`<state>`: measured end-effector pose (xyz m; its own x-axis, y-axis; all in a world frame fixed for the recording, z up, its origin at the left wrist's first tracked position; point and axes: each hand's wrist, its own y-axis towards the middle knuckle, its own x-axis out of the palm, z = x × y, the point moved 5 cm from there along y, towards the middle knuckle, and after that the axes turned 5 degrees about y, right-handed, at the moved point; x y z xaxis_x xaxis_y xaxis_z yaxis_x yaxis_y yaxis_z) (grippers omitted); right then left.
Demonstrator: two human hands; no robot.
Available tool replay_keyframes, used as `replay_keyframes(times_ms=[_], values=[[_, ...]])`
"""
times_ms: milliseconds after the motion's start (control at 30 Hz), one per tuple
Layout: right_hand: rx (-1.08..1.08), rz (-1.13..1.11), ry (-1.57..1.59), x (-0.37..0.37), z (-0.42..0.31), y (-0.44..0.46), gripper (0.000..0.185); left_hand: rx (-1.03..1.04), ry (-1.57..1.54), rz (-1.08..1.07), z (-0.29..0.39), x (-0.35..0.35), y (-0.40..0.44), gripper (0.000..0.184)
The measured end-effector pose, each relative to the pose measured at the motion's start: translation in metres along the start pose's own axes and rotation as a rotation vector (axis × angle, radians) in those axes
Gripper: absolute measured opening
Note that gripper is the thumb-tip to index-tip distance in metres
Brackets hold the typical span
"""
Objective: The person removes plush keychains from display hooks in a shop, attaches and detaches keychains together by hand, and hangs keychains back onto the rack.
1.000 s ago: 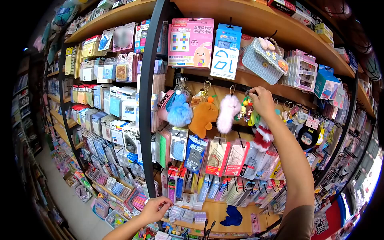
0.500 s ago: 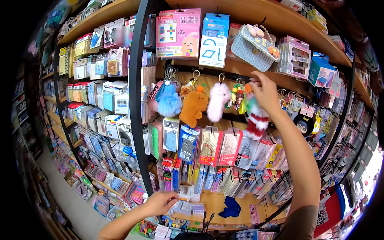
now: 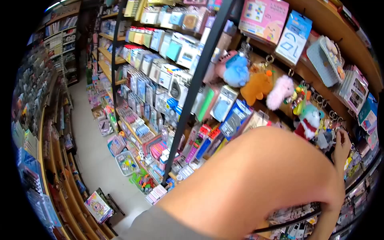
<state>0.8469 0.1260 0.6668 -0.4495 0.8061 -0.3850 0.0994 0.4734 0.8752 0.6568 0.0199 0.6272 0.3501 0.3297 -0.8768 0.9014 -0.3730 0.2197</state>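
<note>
The light is fairly bright and even, dimming towards eleven o'clock; a strip light (image 3: pixel 53 7) glares white near ten. Black surrounds the fisheye circle, and the rack post (image 3: pixel 200 76) leans towards one. The arm (image 3: pixel 244 180), filling five o'clock, is brightly lit and smeared soft, with darker shading along its underside. The hand (image 3: pixel 342 148) past three looks slightly blurred. Fine print on the pink box (image 3: pixel 265 19) near two is hard to read. The floor (image 3: pixel 94 160) shows pale at eight.
</note>
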Motion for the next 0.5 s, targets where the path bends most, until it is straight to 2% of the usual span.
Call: replay_keyframes(times_ms=[100, 167, 233, 300, 367, 400, 433, 500], values=[[0.182, -0.042, -0.088, -0.007, -0.012, -0.005, 0.019, 0.01, -0.041, -0.008, 0.004, -0.018, 0.0, 0.014], [-0.017, 0.006, -0.145, -0.005, -0.008, 0.002, 0.02, -0.01, -0.082, -0.033, 0.003, -0.024, -0.01, 0.014], [0.209, -0.05, 0.147, 0.009, -0.009, 0.005, 0.02, -0.042, -0.146, -0.066, -0.003, -0.027, -0.023, 0.014], [0.248, -0.022, 0.294, 0.027, -0.023, 0.009, 0.019, -0.137, -0.216, -0.122, -0.01, -0.008, -0.041, 0.014], [0.222, -0.083, 0.279, 0.042, -0.007, 0.028, 0.022, -0.272, -0.273, -0.166, -0.011, 0.029, -0.074, 0.013], [0.231, -0.059, 0.281, 0.045, -0.01, 0.035, 0.022, -0.379, -0.15, -0.146, -0.012, 0.062, -0.093, 0.015], [0.239, -0.038, 0.285, 0.052, -0.017, 0.041, 0.023, -0.357, -0.143, -0.114, -0.004, 0.084, -0.119, 0.011], [0.254, 0.011, 0.365, 0.062, -0.022, 0.054, 0.031, -0.457, -0.289, -0.035, 0.023, 0.097, -0.169, 0.016]])
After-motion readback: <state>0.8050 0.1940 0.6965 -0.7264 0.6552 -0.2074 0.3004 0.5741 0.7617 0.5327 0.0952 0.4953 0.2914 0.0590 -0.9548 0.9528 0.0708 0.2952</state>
